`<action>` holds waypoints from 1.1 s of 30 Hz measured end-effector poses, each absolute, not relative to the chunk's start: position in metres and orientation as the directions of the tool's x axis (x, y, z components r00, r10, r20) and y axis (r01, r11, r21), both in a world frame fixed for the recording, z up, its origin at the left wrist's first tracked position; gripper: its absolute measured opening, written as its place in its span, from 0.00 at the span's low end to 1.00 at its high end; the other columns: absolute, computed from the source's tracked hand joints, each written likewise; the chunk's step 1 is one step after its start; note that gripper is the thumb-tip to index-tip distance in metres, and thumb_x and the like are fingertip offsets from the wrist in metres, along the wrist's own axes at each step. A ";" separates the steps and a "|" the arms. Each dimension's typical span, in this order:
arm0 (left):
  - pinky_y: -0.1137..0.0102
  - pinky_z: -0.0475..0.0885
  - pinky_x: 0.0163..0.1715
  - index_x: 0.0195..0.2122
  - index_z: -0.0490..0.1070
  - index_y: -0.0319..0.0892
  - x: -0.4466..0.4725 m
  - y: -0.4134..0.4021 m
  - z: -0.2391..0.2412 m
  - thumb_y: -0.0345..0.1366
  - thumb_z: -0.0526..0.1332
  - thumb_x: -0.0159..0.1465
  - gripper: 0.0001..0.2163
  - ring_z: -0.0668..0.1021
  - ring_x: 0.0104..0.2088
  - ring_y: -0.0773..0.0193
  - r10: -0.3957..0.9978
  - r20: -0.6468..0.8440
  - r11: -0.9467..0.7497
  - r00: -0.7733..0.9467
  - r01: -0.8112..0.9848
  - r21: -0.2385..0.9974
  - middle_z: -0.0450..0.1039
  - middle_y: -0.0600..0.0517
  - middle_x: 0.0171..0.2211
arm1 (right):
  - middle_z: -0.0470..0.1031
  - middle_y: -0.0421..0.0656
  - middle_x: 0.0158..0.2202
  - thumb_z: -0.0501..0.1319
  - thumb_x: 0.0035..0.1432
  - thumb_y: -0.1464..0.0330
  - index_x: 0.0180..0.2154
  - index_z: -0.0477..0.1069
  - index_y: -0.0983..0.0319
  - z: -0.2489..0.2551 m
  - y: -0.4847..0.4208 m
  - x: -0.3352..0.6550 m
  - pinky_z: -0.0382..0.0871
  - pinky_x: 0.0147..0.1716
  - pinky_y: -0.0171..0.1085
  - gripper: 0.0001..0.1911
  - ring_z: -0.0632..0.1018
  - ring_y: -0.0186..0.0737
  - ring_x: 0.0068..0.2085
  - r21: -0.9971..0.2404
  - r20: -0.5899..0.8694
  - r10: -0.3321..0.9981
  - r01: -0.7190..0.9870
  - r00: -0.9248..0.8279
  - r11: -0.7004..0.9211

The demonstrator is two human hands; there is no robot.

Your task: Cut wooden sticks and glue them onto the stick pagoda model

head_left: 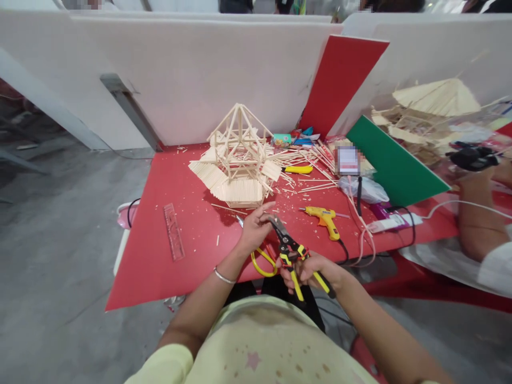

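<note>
My right hand [310, 269] grips the black-and-yellow handles of a pair of cutting pliers [288, 248], jaws pointing up and left. My left hand [256, 226] pinches a thin wooden stick at the jaws' tip. Yellow-handled scissors [262, 258] lie on the red table [156, 256] just under my left wrist. A house-like model of wooden sticks [240, 157] stands just beyond my hands.
A yellow glue gun [325, 220] with its cord lies to the right, a clear ruler [173, 231] to the left. Loose sticks, a yellow-handled cutter [298, 169] and a green board [394, 160] lie at the back right. Another person's arm [476, 218] rests at the far right.
</note>
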State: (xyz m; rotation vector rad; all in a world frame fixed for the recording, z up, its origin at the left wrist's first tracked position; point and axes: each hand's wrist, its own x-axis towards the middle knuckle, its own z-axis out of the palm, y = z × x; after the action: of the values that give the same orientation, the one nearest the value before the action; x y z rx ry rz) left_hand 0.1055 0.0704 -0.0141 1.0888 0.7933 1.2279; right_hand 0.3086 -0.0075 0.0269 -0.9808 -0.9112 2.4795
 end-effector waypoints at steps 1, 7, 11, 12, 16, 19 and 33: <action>0.71 0.73 0.39 0.56 0.72 0.40 0.105 0.070 -0.014 0.34 0.68 0.57 0.24 0.78 0.32 0.68 0.985 0.062 -0.006 0.160 -0.325 0.946 0.78 0.53 0.30 | 0.77 0.47 0.37 0.60 0.41 0.70 0.46 0.73 0.64 0.028 -0.009 0.312 0.74 0.43 0.46 0.25 0.79 0.46 0.39 -0.730 -0.496 0.550 -0.021 -0.672 -0.684; 0.68 0.77 0.30 0.37 0.78 0.37 0.105 0.068 -0.015 0.43 0.72 0.52 0.16 0.79 0.30 0.64 0.991 -0.124 0.137 0.059 -0.406 0.904 0.78 0.49 0.30 | 0.79 0.49 0.39 0.62 0.56 0.55 0.46 0.74 0.60 0.025 -0.013 0.335 0.74 0.42 0.46 0.20 0.80 0.53 0.42 -0.777 -0.248 0.963 0.615 -0.106 -0.132; 0.72 0.75 0.27 0.35 0.80 0.38 0.106 0.064 -0.007 0.44 0.73 0.52 0.16 0.78 0.26 0.68 0.995 -0.091 0.102 0.049 -0.383 0.918 0.76 0.51 0.27 | 0.76 0.58 0.41 0.61 0.57 0.50 0.52 0.71 0.64 0.014 -0.008 0.322 0.71 0.41 0.51 0.29 0.78 0.58 0.43 -0.285 -0.001 0.987 0.946 0.162 -0.156; 0.73 0.74 0.26 0.35 0.80 0.38 0.106 0.063 -0.004 0.44 0.72 0.53 0.15 0.76 0.25 0.69 0.996 -0.072 0.085 0.049 -0.372 0.924 0.75 0.52 0.25 | 0.75 0.60 0.41 0.60 0.58 0.49 0.53 0.70 0.66 0.011 -0.006 0.316 0.70 0.41 0.52 0.31 0.78 0.60 0.43 -0.175 0.019 0.981 0.966 0.196 -0.189; 0.76 0.69 0.21 0.37 0.81 0.39 0.101 0.061 0.003 0.45 0.71 0.55 0.15 0.70 0.19 0.75 0.995 -0.045 0.074 0.092 -0.346 0.935 0.71 0.56 0.22 | 0.73 0.68 0.45 0.58 0.58 0.46 0.55 0.68 0.72 0.002 0.000 0.300 0.69 0.39 0.57 0.38 0.75 0.68 0.47 0.004 0.049 0.977 0.979 0.205 -0.206; 0.75 0.67 0.20 0.36 0.81 0.39 0.094 0.060 0.008 0.45 0.71 0.54 0.15 0.68 0.18 0.74 0.990 -0.054 0.092 0.128 -0.315 0.945 0.70 0.56 0.20 | 0.71 0.67 0.51 0.60 0.57 0.46 0.56 0.69 0.69 0.006 0.004 0.296 0.69 0.42 0.59 0.37 0.72 0.70 0.52 -0.075 0.121 0.987 0.992 0.110 -0.101; 0.78 0.62 0.19 0.35 0.78 0.38 0.089 0.059 0.027 0.42 0.74 0.53 0.14 0.71 0.20 0.74 0.943 -0.164 0.280 0.291 -0.423 0.862 0.73 0.53 0.23 | 0.81 0.43 0.38 0.59 0.65 0.65 0.42 0.79 0.56 0.055 0.026 0.257 0.75 0.40 0.38 0.09 0.80 0.39 0.38 -0.681 0.454 0.887 0.608 -0.087 0.409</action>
State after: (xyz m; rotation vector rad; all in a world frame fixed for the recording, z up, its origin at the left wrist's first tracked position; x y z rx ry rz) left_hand 0.0887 0.0593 0.0268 0.8061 0.7897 1.0559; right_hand 0.2569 0.0263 0.0551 -1.2943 -1.7935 0.4024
